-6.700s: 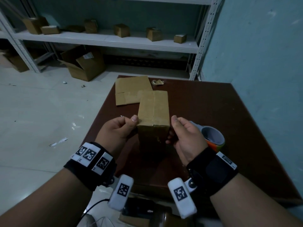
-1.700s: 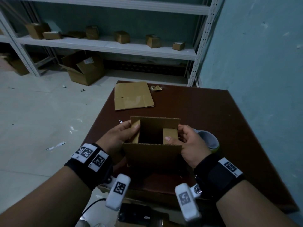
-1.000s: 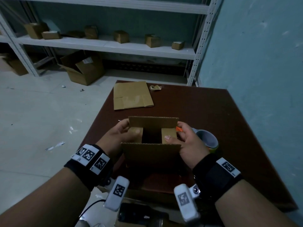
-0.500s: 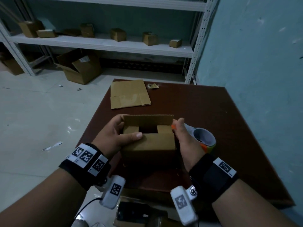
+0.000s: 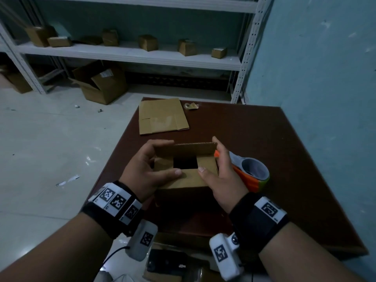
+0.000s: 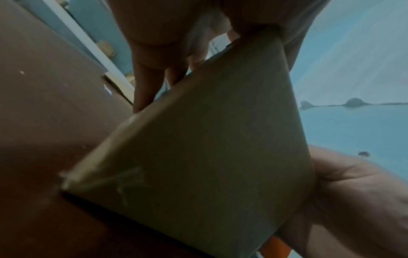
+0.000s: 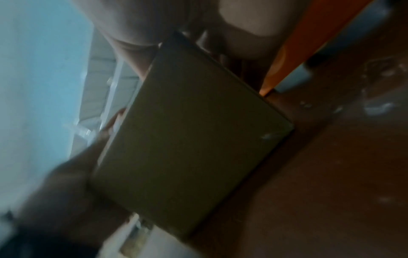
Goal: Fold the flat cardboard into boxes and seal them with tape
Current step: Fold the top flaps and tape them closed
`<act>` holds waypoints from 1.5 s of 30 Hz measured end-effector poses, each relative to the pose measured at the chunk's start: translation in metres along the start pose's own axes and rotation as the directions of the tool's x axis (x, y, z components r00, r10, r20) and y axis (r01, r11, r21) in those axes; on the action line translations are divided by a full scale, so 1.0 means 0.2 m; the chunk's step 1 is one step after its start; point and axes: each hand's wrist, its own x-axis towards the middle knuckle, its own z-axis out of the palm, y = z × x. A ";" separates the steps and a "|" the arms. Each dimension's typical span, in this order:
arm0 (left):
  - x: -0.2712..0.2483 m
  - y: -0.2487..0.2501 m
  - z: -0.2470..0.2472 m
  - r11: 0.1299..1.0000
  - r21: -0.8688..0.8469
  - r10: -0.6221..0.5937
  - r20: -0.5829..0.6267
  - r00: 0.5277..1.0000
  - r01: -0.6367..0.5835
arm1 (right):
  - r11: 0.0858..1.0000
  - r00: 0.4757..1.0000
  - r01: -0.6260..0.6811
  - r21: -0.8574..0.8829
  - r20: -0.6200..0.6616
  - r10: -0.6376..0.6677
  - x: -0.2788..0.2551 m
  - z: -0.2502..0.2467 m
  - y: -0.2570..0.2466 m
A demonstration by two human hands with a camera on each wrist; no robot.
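A small cardboard box (image 5: 184, 181) stands on the dark brown table (image 5: 264, 135) with its top toward me. Both side flaps lie folded in, leaving a dark square gap, and the far flap still stands up. My left hand (image 5: 150, 161) grips the box's left side, its thumb pressing the near flap down. On the other side my right hand (image 5: 218, 162) grips the box, thumb on the same flap and fingers reaching up to the far flap's corner. The left wrist view shows the box's side (image 6: 209, 148); the blurred right wrist view shows it too (image 7: 187, 139).
An orange and white tape dispenser (image 5: 251, 173) lies right behind my right hand. A flat cardboard sheet (image 5: 162, 117) and a tape scrap (image 5: 191, 106) lie at the table's far edge. A blue wall (image 5: 325, 78) borders the right. Shelves (image 5: 130, 54) hold several small boxes.
The near flap has been folded down over the two side flaps. My right thumb has come onto it beside the left thumb. The far flap still stands.
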 end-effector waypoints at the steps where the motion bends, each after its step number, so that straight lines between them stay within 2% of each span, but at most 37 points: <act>1: 0.00 0.00 0.00 1.000 0.017 0.008 0.003 1.000 -0.008 | 0.999 1.000 0.029 -0.020 0.002 -0.029 0.00 0.00 0.01; 3: 0.00 -0.01 0.01 1.000 0.027 0.006 -0.006 1.000 -0.006 | 0.999 0.999 0.044 -0.017 -0.010 -0.044 0.00 0.00 0.02; 7: 0.02 -0.05 0.02 0.999 -0.016 0.040 -0.060 0.997 -0.041 | 0.991 0.996 0.036 -0.129 -0.073 -0.046 0.00 0.00 0.03; 11: 0.03 -0.07 0.03 0.999 -0.040 0.006 -0.080 0.997 -0.010 | 0.981 0.992 0.056 -0.184 -0.100 -0.075 -0.03 0.01 0.02; 14: 0.04 -0.06 0.03 0.999 -0.044 -0.017 -0.075 0.997 0.013 | 0.988 0.987 0.024 -0.152 -0.153 -0.048 -0.01 0.01 0.02; 17: 0.05 -0.06 0.04 0.991 -0.092 -0.100 -0.045 0.994 0.095 | 0.997 0.984 -0.002 -0.074 -0.176 -0.011 0.01 0.00 0.03; 20: 0.05 -0.07 0.05 0.976 -0.127 -0.182 -0.023 0.983 0.178 | 0.997 0.985 -0.060 0.051 -0.158 0.067 0.03 -0.01 0.02; 25: 0.07 -0.04 0.03 0.945 -0.168 -0.282 0.011 0.959 0.280 | 0.983 0.987 -0.117 0.145 -0.095 0.131 0.05 -0.01 0.02; 27: 0.07 -0.04 0.03 0.955 -0.127 -0.270 0.011 0.963 0.269 | 0.973 0.985 -0.130 0.192 -0.088 0.149 0.06 -0.02 0.02; 29: 0.05 -0.03 0.02 0.973 0.001 -0.229 0.035 0.973 0.229 | 0.970 0.987 -0.122 0.212 -0.080 0.142 0.06 -0.03 0.03; 32: 0.04 -0.01 -0.01 0.971 0.160 -0.200 0.143 0.969 0.177 | 0.971 0.985 -0.138 0.193 -0.072 0.154 0.05 -0.03 0.02; 36: 0.06 -0.01 -0.06 0.972 0.167 -0.206 0.264 0.942 0.166 | 0.954 0.981 -0.173 0.243 -0.044 0.189 0.03 -0.04 0.00; 40: 0.06 -0.02 -0.07 0.975 0.180 -0.177 0.291 0.940 0.128 | 0.908 0.971 -0.221 0.355 -0.011 0.241 0.03 -0.06 0.00; 45: 0.07 0.01 -0.08 0.968 0.231 -0.167 0.316 0.934 0.095 | 0.910 0.975 -0.204 0.361 -0.009 0.222 0.02 -0.07 -0.02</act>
